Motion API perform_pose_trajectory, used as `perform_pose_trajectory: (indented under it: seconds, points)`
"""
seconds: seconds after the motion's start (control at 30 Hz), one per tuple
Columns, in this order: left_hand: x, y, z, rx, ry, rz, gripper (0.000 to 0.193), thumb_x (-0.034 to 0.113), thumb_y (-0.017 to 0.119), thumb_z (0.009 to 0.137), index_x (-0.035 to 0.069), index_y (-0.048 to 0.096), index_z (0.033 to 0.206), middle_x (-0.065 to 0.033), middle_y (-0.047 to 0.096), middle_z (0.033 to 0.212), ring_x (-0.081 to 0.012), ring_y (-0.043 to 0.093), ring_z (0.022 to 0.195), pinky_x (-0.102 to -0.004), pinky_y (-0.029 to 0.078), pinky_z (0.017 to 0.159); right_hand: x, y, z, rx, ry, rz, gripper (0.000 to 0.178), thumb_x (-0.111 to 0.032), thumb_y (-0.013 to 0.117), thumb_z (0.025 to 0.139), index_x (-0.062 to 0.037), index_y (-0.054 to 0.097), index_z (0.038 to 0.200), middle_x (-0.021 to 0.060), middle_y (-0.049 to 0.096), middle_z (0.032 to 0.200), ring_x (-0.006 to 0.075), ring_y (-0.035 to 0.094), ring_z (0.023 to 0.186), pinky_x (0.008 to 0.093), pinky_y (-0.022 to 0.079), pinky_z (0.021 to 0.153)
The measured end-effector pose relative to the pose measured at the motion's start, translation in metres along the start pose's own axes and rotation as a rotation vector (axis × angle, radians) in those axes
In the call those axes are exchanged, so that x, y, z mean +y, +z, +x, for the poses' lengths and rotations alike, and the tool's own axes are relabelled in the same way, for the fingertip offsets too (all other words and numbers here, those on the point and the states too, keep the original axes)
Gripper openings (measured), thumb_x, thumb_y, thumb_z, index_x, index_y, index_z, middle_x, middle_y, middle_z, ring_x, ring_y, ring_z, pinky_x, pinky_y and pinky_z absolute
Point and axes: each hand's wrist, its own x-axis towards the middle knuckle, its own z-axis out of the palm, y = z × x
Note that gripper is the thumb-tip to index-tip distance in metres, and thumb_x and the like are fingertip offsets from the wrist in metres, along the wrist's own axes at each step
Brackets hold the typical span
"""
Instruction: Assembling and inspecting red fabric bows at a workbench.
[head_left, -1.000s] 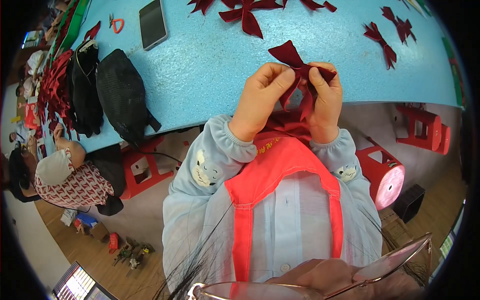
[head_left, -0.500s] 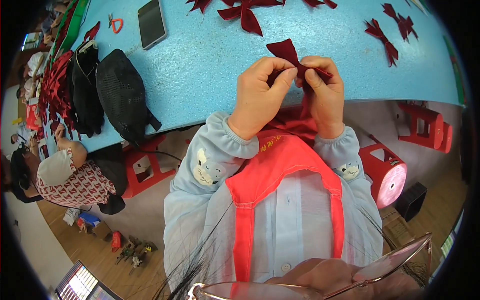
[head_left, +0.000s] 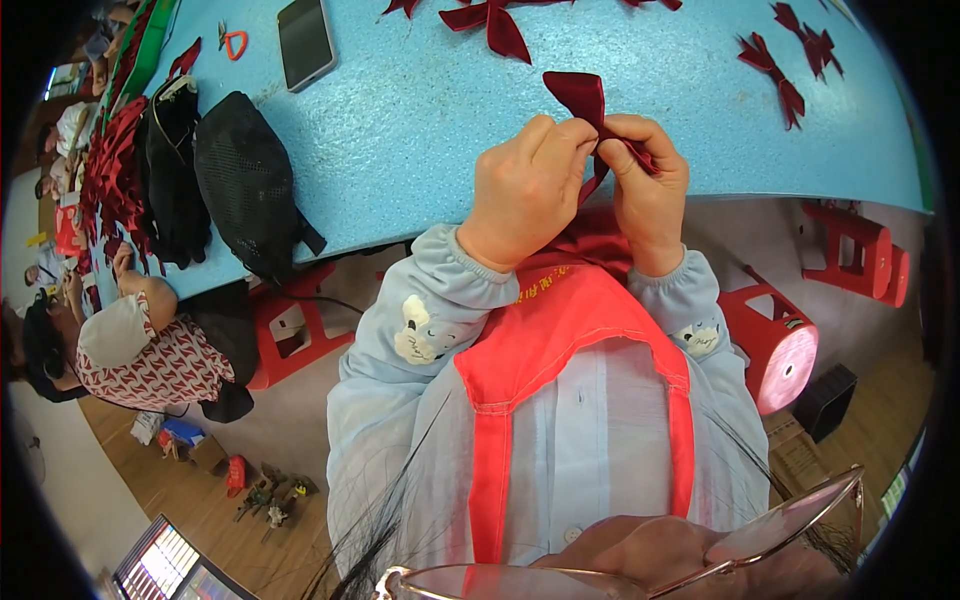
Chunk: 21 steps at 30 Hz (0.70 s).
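A dark red velvet ribbon bow [head_left: 580, 96] is held just above the near edge of the blue table, between my two hands. My left hand [head_left: 527, 180] pinches it near the middle, thumb and index finger pressed together. From the other side my right hand [head_left: 645, 185] grips it, with the thumb on the ribbon and the fingers curled behind. One loop points up and away; a tail hangs below between the hands. My fingers cover most of the bow's centre.
Finished bows [head_left: 775, 80] lie at the far right, and more red bows [head_left: 492, 25] at the back. A phone [head_left: 307, 43], orange-handled snips [head_left: 235, 45] and a black bag [head_left: 243, 185] are on the left. Beside a red ribbon pile [head_left: 115, 165] sits another person [head_left: 155, 350]. A red stool [head_left: 770, 335] stands right.
My left hand has turned over the bow, its fingers now closed closer to the centre. The upper loop has swung slightly to the right, and a tail shows below.
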Motion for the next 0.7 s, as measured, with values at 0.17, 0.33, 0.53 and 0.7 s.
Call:
perform_pose_trajectory:
  seconds: [0.17,0.33,0.53,0.7]
  points:
    - [0.011,0.005,-0.005,-0.055,-0.593,-0.554,0.005,0.008,0.053,0.086,0.004,0.056,0.087,-0.0026,0.052,0.07,-0.0132,0.05,0.05,-0.0277,0.039,0.044,-0.006,-0.003,0.001,-0.12,-0.395,-0.467,0.022,0.01,0.061,0.078,0.0002,0.06,0.097,0.0084,0.061,0.093,0.0127,0.056,0.079,0.0214,0.045,0.067]
    - [-0.002,-0.005,-0.009,-0.188,-1.295,-1.593,0.01,0.011,0.047,0.09,0.004,0.054,0.09,0.0001,0.05,0.07,-0.0088,0.043,0.048,-0.0247,0.033,0.042,-0.001,-0.013,0.003,-0.22,-0.628,-0.662,0.025,0.012,0.061,0.075,-0.0008,0.061,0.096,0.0106,0.061,0.093,0.0132,0.055,0.075,0.0202,0.043,0.059]
    - [0.015,0.012,-0.017,-0.052,-1.126,-1.135,0.009,0.014,0.048,0.09,0.006,0.051,0.092,0.0005,0.048,0.07,-0.0077,0.037,0.046,-0.023,0.028,0.041,0.001,-0.011,-0.005,-0.15,-0.4,-0.586,0.024,0.011,0.061,0.076,-0.0004,0.061,0.097,0.0098,0.061,0.093,0.012,0.055,0.076,0.0206,0.042,0.061]
    - [-0.009,0.004,-0.024,-0.289,-1.201,-1.9,0.015,0.02,0.049,0.092,0.006,0.052,0.094,0.0004,0.052,0.074,-0.0069,0.042,0.052,-0.0219,0.033,0.045,-0.002,-0.016,-0.002,-0.107,-0.173,-0.328,0.02,0.008,0.06,0.079,0.0003,0.061,0.097,0.0069,0.061,0.094,0.0101,0.053,0.079,0.0214,0.042,0.066]
